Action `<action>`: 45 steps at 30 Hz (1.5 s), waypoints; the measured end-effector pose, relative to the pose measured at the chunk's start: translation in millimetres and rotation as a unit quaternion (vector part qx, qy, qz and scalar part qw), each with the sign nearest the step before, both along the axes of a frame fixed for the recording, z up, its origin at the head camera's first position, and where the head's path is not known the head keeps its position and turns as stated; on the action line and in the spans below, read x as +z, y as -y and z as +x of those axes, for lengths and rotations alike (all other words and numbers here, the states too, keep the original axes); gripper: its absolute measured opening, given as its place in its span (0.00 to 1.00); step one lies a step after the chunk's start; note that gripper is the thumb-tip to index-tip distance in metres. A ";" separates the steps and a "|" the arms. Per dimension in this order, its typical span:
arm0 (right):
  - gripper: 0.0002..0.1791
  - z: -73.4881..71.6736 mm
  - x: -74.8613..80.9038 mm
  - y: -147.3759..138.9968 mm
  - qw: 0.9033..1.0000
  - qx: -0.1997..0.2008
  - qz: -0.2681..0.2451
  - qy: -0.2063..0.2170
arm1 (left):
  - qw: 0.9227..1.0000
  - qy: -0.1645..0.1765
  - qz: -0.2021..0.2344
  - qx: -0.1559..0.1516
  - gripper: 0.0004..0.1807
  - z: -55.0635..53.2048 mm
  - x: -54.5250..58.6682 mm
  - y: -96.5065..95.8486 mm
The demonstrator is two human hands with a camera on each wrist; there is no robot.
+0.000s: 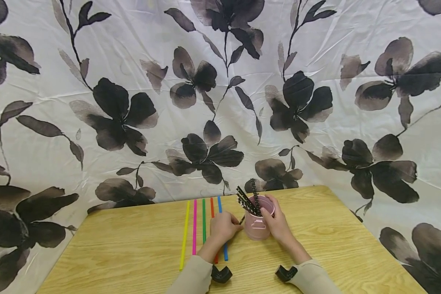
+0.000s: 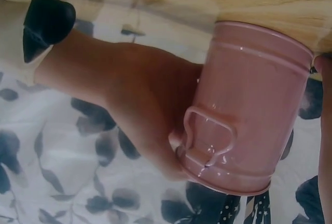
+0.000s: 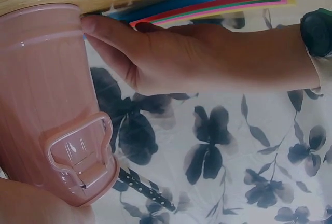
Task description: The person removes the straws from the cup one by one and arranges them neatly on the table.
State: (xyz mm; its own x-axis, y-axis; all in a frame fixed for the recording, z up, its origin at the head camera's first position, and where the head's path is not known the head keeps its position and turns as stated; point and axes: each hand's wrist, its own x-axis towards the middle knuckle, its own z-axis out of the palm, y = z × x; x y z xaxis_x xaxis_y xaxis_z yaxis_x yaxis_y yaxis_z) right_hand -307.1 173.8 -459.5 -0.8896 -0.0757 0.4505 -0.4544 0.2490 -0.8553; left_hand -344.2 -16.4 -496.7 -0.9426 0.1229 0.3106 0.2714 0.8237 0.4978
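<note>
Near the table's far edge, a pink cup (image 1: 257, 226) of black dotted straws (image 1: 248, 201) sits between both hands.
Head view: right hand (image 1: 277, 222) wraps the cup's side, thumb at the rim; left hand (image 1: 225, 227) curls beside it, touching the wall, and seems to pinch one black straw, hard to confirm. Five coloured straws (image 1: 203, 228) lie parallel left of the cup, partly under the left hand. Left wrist view: right hand (image 2: 150, 105) holds the cup (image 2: 249, 110) by its handle. Right wrist view: left fingertips (image 3: 96, 27) press the cup (image 3: 49, 99). Risk: a sideways tug could tip the top-heavy cup and spill straws onto the loose ones.
</note>
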 end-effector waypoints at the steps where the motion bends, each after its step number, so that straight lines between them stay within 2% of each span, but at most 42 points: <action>1: 0.27 0.2 -0.2 0.3 1.000 0.001 0.000 0.001 | 1.000 -0.001 -0.001 0.002 0.08 0.2 0.0 0.3; 6: 0.26 -2.4 -3.6 0.3 1.000 0.002 -0.002 0.004 | 1.000 -0.005 -0.020 0.000 0.08 0.8 1.3 1.1; 12: 0.26 0.8 1.0 2.1 1.000 -0.001 -0.003 0.005 | 0.998 -0.028 -0.056 -0.005 0.09 1.3 6.4 -1.1; 17: 0.26 1.6 0.5 3.1 1.000 0.000 -0.002 0.011 | 0.998 -0.026 -0.060 -0.005 0.10 1.0 7.5 -0.3; 20: 0.26 1.8 0.3 3.6 1.000 -0.002 -0.005 0.012 | 0.999 -0.017 -0.034 -0.020 0.07 0.3 7.7 1.9; 23: 0.26 0.4 -0.6 3.1 1.000 -0.003 -0.005 0.008 | 0.999 0.000 0.026 -0.041 0.02 -0.3 8.2 5.4; 27: 0.27 -5.7 -7.2 0.5 1.000 -0.002 -0.002 0.001 | 0.991 0.018 0.108 -0.073 0.03 -0.7 9.0 11.9; 29: 0.27 -10.3 -13.2 -1.3 1.000 -0.002 -0.002 0.005 | 0.987 0.024 0.132 -0.087 0.05 0.1 10.4 15.5; 33: 0.27 -17.4 -23.8 -3.4 1.000 -0.008 -0.005 0.012 | 0.981 0.050 0.156 -0.108 0.06 2.8 13.8 22.5; 37: 0.27 -18.4 -25.4 -3.5 1.000 -0.012 -0.004 0.011 | 0.977 0.083 0.154 -0.121 0.08 4.2 17.5 28.6; 41: 0.27 -14.9 -19.4 -3.0 1.000 -0.008 -0.011 0.019 | 0.966 0.112 0.186 -0.137 0.09 4.8 23.7 33.9; 45: 0.27 -5.8 -7.5 0.0 1.000 0.000 -0.018 0.019 | 0.960 0.111 0.210 -0.150 0.11 5.9 33.2 39.5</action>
